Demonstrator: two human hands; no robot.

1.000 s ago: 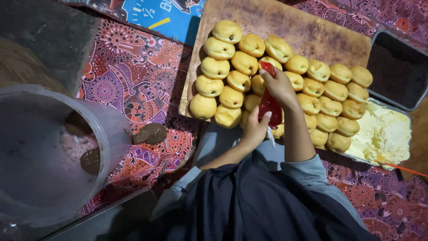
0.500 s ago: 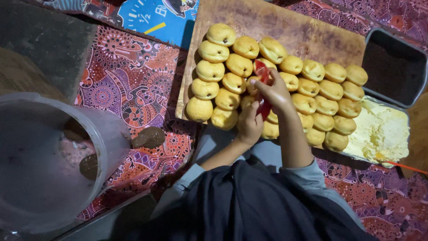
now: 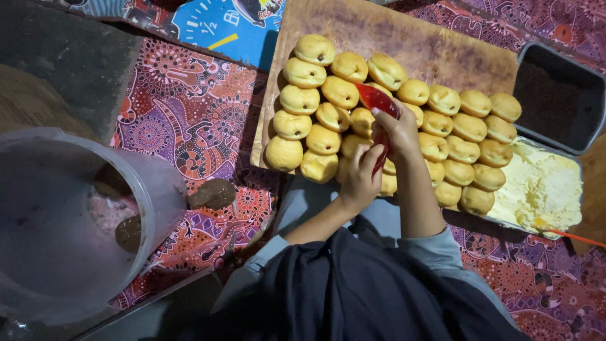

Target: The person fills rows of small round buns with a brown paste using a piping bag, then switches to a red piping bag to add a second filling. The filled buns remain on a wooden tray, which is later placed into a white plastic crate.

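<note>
Together, both hands grip a red piping bag [image 3: 379,107] over yellow buns [image 3: 323,139]: right hand [image 3: 396,129] fingers wrapped, left hand [image 3: 360,177] seemingly pinching below; a blue printed sheet [image 3: 221,25] lies beyond.

One head camera looks steeply down from above, close over the wooden board [image 3: 442,50] of buns [image 3: 322,139], with the person's lap nearest.

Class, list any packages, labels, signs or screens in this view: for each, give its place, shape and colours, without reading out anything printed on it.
Blue printed sheet: top edge, left of the wooden board, partly tucked under it; flat, blue with a white gauge-like dial, a yellow stripe and white markings.
No screens, and no other packages, labels or signs.
</note>
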